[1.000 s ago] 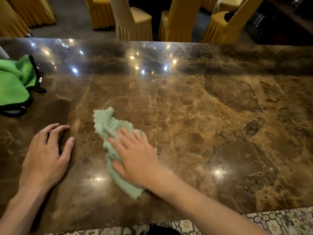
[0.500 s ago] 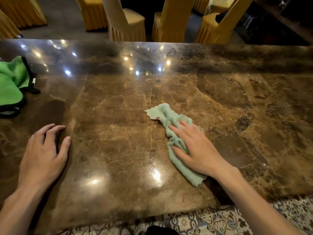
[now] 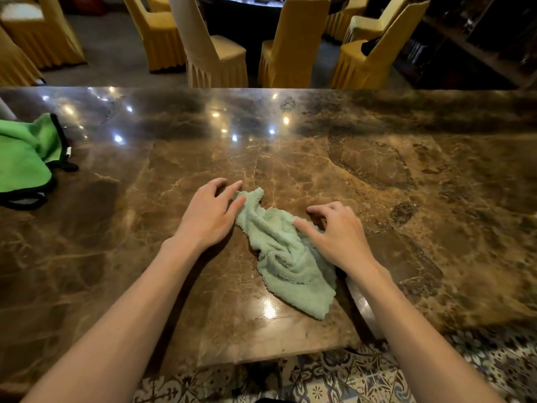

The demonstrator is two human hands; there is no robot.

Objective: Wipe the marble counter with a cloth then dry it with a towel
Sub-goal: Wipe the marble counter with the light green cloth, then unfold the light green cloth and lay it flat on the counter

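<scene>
A crumpled pale green cloth (image 3: 286, 257) lies on the glossy brown marble counter (image 3: 406, 181), near the front edge. My left hand (image 3: 209, 215) rests at the cloth's far left corner, fingertips touching its edge. My right hand (image 3: 337, 234) sits on the cloth's right side, fingers curled and pressing on the fabric. Neither hand has the cloth lifted. A bright green towel with black trim (image 3: 26, 161) lies bunched at the counter's far left edge.
Several chairs in yellow covers (image 3: 293, 45) stand beyond the counter's far edge. Patterned floor tiles (image 3: 334, 379) show below the counter's near edge. Ceiling lights reflect on the polished stone.
My left hand has moved from the counter's left part across to the cloth. My right hand stopped sweeping right and now rests on the cloth's right side.
</scene>
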